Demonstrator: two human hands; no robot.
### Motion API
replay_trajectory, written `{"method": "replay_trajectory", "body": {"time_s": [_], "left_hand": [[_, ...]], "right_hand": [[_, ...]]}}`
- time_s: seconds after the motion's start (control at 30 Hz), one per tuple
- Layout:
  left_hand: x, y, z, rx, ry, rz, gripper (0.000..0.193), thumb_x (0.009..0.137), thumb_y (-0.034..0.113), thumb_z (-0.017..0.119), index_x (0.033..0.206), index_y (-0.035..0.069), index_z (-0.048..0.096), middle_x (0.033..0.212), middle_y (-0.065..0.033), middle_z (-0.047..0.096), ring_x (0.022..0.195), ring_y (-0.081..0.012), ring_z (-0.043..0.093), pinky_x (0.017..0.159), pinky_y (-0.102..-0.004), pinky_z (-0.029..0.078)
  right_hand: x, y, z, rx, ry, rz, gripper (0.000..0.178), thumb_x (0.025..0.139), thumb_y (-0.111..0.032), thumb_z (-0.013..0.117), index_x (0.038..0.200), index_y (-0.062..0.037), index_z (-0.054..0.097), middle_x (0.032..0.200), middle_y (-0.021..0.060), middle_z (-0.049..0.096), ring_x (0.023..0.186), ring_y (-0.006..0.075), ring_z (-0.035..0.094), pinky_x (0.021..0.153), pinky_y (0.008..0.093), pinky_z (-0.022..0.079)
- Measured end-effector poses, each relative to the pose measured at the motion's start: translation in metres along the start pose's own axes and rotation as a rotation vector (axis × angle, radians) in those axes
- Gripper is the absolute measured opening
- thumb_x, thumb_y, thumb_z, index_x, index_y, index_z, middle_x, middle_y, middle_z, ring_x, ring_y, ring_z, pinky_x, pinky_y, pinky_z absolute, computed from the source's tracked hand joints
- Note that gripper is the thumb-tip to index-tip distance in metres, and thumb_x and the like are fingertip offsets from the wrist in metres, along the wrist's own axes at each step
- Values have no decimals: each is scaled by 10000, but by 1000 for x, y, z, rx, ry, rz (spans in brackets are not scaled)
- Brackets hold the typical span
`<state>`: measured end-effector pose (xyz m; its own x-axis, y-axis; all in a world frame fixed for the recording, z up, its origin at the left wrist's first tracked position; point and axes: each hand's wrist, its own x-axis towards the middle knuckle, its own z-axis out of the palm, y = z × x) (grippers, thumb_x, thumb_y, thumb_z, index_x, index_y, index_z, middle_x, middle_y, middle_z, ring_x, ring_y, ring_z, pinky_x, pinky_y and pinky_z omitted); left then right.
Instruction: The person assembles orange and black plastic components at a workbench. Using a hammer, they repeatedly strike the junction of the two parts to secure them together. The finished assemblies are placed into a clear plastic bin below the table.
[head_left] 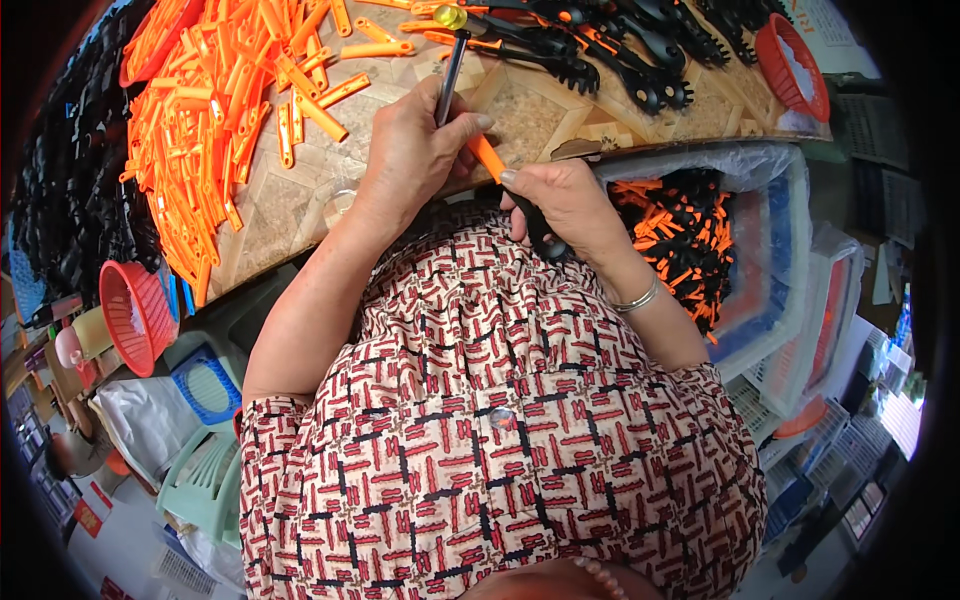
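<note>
My left hand (418, 145) is closed around a slim metal-shafted tool (455, 75) whose yellow end points away from me. My right hand (565, 205) grips a kitchen utensil with a black end (540, 228) and an orange handle (486, 158). The handle reaches up to the fingers of my left hand; whether those fingers also grip it is hidden. Both hands are at the table's near edge, in front of my patterned top. Just beyond them lie several black utensils (640, 75), some with orange on their handles.
Loose orange handles (210, 130) are heaped on the left of the table (300, 215), beside a mass of black parts (75, 170). Red baskets (138, 318) stand at far left and far right. At my right, a lined plastic bin (765, 270) holds orange and black pieces.
</note>
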<state>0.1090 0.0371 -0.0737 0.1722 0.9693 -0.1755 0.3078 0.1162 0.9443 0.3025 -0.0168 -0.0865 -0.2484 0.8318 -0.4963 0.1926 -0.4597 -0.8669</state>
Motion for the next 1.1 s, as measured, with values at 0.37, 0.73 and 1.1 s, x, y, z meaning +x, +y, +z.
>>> {"method": "replay_trajectory", "body": {"time_s": [0.37,0.73,1.1], "left_hand": [[-70,28,-55,-80,-62,-88,333,1062,183,542,1353,42,624,701,11,577,585,-54,528,506,-217,392],[-96,4,-33,823,48,334,264,952,72,651,1215,78,630,862,-135,669,696,-337,664,616,-409,548],[-80,-6,-47,847,178,445,321,934,13,659,1254,37,652,926,-184,701,792,-360,705,645,-406,547]], "right_hand": [[-1,7,4,-10,65,-30,395,1002,-295,612,776,11,719,594,61,691,515,99,633,506,230,461],[0,7,1,37,-14,-48,243,1000,-186,618,897,21,694,654,71,676,545,119,627,527,234,502],[2,-1,2,184,-46,21,261,972,-183,638,828,20,720,639,73,695,523,102,608,516,231,462]]}}
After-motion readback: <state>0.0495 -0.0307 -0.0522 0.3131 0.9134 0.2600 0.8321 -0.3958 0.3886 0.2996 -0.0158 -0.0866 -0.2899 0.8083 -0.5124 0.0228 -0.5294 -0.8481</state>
